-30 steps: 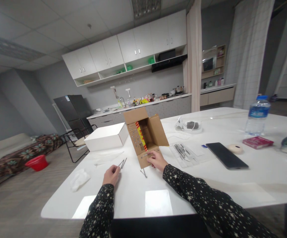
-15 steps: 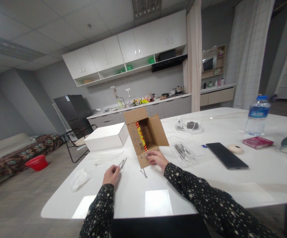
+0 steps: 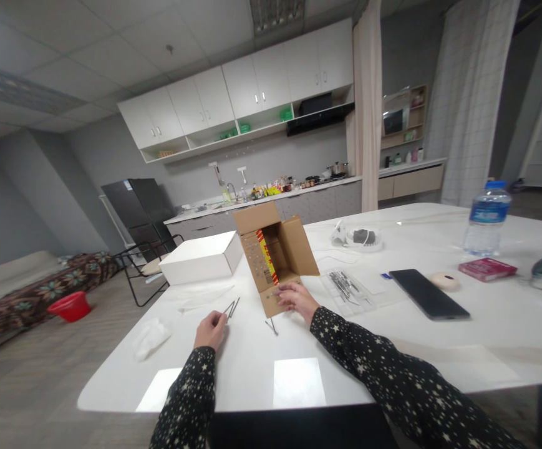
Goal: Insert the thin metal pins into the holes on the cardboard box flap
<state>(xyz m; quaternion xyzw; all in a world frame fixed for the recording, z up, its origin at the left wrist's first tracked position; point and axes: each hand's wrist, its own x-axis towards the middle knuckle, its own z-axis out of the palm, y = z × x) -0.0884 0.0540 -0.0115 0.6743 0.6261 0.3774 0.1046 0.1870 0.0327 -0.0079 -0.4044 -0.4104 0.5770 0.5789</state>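
Note:
My left hand (image 3: 210,330) rests on the white table (image 3: 486,337) and pinches a pair of thin metal tweezers (image 3: 231,308) that point up and to the right. My right hand (image 3: 297,300) lies on the front flap of an open cardboard box (image 3: 274,255) that stands on its side, and its fingertips pinch a small metal piece at the flap. The box has a red and yellow strip inside. Another thin metal tool (image 3: 271,326) lies on the table between my hands.
A clear packet of metal tools (image 3: 345,288) lies right of the box. Further right are a dark phone (image 3: 428,293), a tape roll (image 3: 445,280), a red packet (image 3: 486,268) and a water bottle (image 3: 486,217). A white box (image 3: 201,258) and a crumpled tissue (image 3: 149,338) sit to the left.
My right hand has shifted slightly on the box flap, with the fingers moving a little. My left hand and the tweezers have stayed in place.

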